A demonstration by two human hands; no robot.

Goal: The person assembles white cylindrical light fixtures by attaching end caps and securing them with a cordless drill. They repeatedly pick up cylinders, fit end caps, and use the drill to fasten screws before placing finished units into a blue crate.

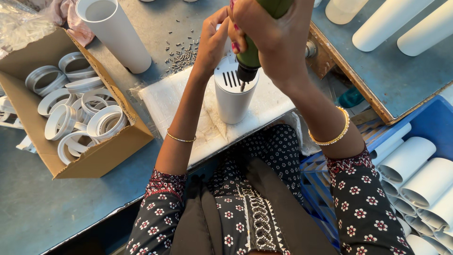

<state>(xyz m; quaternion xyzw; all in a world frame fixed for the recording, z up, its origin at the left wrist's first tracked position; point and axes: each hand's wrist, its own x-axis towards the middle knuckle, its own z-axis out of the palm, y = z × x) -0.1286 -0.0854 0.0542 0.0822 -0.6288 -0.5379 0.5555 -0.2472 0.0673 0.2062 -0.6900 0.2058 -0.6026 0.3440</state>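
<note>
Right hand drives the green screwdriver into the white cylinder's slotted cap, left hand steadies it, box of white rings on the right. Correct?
Not quite. The box of white rings sits on the left, as the head view shows. The rest holds: right hand, green screwdriver, white cylinder, left hand.

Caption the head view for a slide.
Right hand presses a green power screwdriver onto a white cylinder steadied by the left hand.

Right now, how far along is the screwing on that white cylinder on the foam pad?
In hand: right hand presses the green driver onto the slotted cap of the white cylinder; left hand steadies it. Finished-looking tubes fill the blue crate. Left: loose screws, boxed rings.
</note>
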